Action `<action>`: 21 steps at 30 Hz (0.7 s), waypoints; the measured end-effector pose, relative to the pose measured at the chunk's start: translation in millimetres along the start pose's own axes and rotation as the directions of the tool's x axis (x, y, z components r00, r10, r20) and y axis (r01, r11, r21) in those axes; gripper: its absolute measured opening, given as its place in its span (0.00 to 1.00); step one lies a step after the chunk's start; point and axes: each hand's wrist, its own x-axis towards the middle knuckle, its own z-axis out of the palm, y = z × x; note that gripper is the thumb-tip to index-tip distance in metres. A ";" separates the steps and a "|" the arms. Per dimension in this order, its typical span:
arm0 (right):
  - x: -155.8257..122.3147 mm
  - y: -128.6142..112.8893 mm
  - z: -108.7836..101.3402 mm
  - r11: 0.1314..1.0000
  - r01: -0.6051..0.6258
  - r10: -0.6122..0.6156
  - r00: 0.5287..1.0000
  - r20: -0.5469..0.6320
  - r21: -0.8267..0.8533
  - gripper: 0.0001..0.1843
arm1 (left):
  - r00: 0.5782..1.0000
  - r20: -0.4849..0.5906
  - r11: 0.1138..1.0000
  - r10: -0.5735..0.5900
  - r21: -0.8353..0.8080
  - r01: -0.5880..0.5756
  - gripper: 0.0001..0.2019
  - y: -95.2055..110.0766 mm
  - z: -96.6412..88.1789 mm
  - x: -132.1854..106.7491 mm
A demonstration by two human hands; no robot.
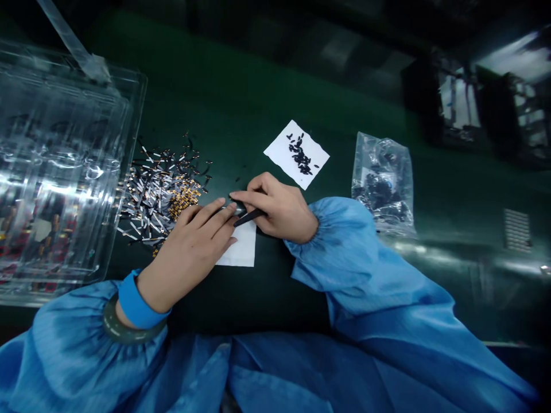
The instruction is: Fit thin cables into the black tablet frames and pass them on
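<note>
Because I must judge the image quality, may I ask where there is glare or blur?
Head view, left: bright glare streaks the clear trays; head view, right: a softer shine crosses the green tabletop; head view, upper right: the dark objects look blurred; head view, centre: the left hand and right hand are clearer, though fine detail between them is hard to see.

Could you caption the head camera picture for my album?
Left hand and right hand close together, the right holding a slim black tool, beside a heap of small parts.
</note>
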 end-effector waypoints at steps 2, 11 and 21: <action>-1.9 0.3 0.0 0.997 0.019 -0.014 0.998 0.067 -0.071 0.19 | 1.000 -0.001 1.000 0.002 0.001 -0.002 0.15 0.0 0.0 -0.1; -1.0 -8.4 -2.0 0.955 0.125 -0.093 0.987 0.129 -0.268 0.20 | 1.000 0.015 1.000 -0.027 0.007 0.026 0.16 0.8 -0.6 0.1; 0.2 1.0 -0.9 0.995 -0.062 0.061 0.998 0.005 0.077 0.21 | 1.000 0.008 1.000 -0.018 -0.013 0.019 0.15 -1.3 -0.1 -0.1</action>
